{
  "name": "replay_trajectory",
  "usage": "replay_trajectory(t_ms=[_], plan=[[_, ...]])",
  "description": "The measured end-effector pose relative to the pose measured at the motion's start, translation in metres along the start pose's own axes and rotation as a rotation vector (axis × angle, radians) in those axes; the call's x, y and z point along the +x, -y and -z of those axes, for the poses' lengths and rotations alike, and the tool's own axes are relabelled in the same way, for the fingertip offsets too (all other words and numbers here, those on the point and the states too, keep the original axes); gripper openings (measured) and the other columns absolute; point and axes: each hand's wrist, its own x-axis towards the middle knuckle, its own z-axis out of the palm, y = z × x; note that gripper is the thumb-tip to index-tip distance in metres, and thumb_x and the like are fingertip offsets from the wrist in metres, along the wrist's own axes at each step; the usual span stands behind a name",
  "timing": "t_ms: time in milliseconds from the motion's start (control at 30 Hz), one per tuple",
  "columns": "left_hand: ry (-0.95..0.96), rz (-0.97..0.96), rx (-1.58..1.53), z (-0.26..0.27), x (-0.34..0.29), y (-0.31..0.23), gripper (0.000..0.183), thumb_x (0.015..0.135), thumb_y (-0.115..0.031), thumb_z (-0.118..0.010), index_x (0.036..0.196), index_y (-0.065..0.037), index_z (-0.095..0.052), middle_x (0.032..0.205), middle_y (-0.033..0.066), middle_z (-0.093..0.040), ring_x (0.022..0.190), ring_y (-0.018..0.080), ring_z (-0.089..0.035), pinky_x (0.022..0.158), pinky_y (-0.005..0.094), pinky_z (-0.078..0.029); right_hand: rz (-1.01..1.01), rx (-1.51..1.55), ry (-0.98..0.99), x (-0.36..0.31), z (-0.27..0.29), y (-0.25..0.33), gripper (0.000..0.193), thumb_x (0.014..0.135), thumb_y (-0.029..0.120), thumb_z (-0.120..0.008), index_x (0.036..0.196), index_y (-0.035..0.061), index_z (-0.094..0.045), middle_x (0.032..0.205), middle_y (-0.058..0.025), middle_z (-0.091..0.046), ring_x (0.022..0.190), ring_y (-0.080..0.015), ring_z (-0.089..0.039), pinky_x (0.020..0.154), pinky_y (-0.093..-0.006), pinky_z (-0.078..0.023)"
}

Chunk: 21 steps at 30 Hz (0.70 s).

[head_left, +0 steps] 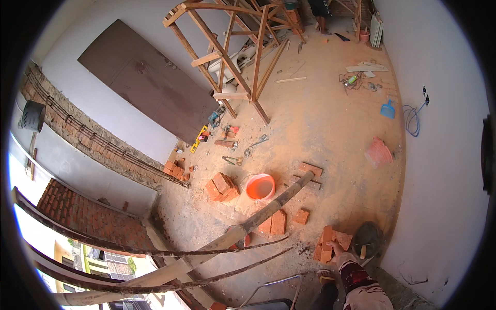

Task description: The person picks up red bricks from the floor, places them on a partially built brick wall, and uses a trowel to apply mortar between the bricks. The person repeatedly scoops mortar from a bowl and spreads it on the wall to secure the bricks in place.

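touching a small pile of red bricks point(325, 242) on the floor point(341, 155), the right hand point(338, 251) has its fingers partly curled; whether it grips a brick i cannot tell. the left hand is out of view, so its state cannot be told. just right of the bricks sits a black bucket point(380, 236); farther off, to the left, stands an orange bucket point(261, 198).

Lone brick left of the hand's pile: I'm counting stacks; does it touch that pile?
Apart: the head view shows floor between the lone brick and the brick pile.
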Motion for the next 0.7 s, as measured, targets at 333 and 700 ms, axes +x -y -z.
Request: replay_trajectory(t_ms=[333,700], plan=[[-0.418,0.37,0.213,0.149,-0.139,0.139,0.045,0.068,-0.025,-0.085,0.1,0.003,-0.069,0.088,0.0163,-0.073,0.079,0.0308,-0.073,0.072,0.0392,-0.06,0.292,0.209,0.766,-0.224,-0.054,0.043,0.062,0.09,0.026,-0.063,0.141,-0.0004,-0.041,0.121,-0.0165,-0.063,0.104,-0.0322,-0.066,0.09,-0.0479,-0.055],[-0.425,1.692,-0.338,0.011,-0.419,0.274,0.069,0.062,-0.043,-0.09,0.114,-0.003,-0.069,0.109,0.0094,-0.074,0.099,0.0185,-0.073,0.087,0.0351,-0.06,-0.199,-0.783,0.617,-0.244,-0.158,0.057,0.066,0.083,0.026,-0.065,0.14,0.002,-0.043,0.121,-0.0174,-0.061,0.105,-0.0327,-0.064,0.093,-0.0477,-0.053]])
